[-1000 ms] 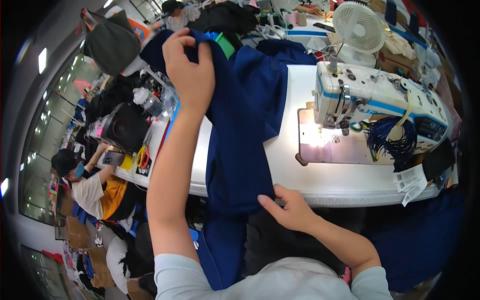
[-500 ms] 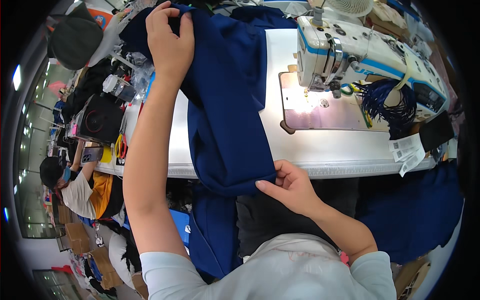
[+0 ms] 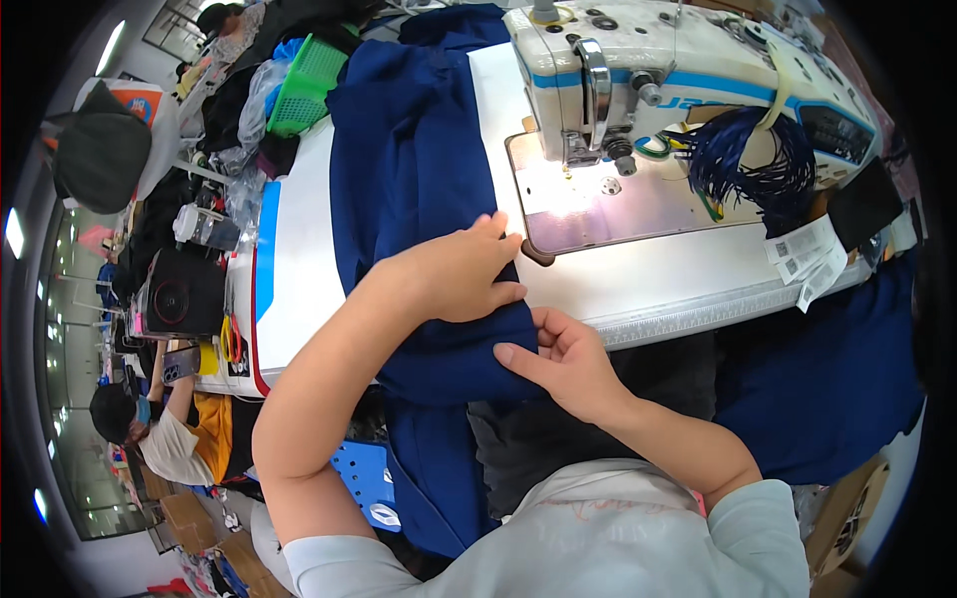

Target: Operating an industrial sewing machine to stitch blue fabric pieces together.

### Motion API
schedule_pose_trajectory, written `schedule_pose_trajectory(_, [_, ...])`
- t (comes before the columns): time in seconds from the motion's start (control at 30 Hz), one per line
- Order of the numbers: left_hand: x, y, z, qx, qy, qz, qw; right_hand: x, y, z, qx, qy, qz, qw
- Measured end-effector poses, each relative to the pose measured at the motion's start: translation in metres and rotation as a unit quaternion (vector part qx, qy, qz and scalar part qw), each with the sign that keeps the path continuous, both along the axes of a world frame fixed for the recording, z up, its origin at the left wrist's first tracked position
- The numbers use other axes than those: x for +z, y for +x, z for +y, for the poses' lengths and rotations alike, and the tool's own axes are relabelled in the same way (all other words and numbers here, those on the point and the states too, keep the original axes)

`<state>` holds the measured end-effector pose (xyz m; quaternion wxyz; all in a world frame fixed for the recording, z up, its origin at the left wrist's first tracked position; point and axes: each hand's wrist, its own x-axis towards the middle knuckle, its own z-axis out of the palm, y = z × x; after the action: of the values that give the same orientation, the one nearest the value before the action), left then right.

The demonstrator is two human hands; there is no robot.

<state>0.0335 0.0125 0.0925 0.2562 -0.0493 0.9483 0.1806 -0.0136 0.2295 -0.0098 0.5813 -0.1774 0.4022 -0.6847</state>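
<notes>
A long piece of navy blue cloth (image 3: 409,189) lies over the table's left part and hangs down over its front edge, its near end folded. Across it rests my left hand (image 3: 454,274), palm down, with fingers and thumb apart at the cloth's right edge. Just nearer to me, my right hand (image 3: 573,364) pinches that same edge, thumb on top and the other fingers curled at the side. To the right of the cloth stands a white sewing machine (image 3: 648,80), its lamp lighting the metal plate (image 3: 638,214) under the needle.
A ruler strip (image 3: 678,321) runs along the table's front edge. Dark blue cords (image 3: 748,169) and white labels (image 3: 807,259) hang at the machine's right. Further left are a green basket (image 3: 307,85), a black speaker (image 3: 179,294), scissors (image 3: 231,339) and a co-worker (image 3: 179,429).
My left hand has come down from the cloth's far end to its near right edge. The far part of the cloth now lies flatter. My right hand still pinches the edge.
</notes>
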Motion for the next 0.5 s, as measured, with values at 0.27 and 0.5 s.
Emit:
schedule_pose_trajectory(0.27, [-0.042,0.010,-0.026,-0.031,-0.049,0.071,0.996,-0.013,0.031,0.012,0.130,-0.021,-0.134,0.982])
schedule_pose_trajectory(0.5, [-0.051,-0.013,-0.044,0.033,-0.068,0.073,0.994,-0.027,0.047,0.000,0.116,-0.036,-0.034,0.992])
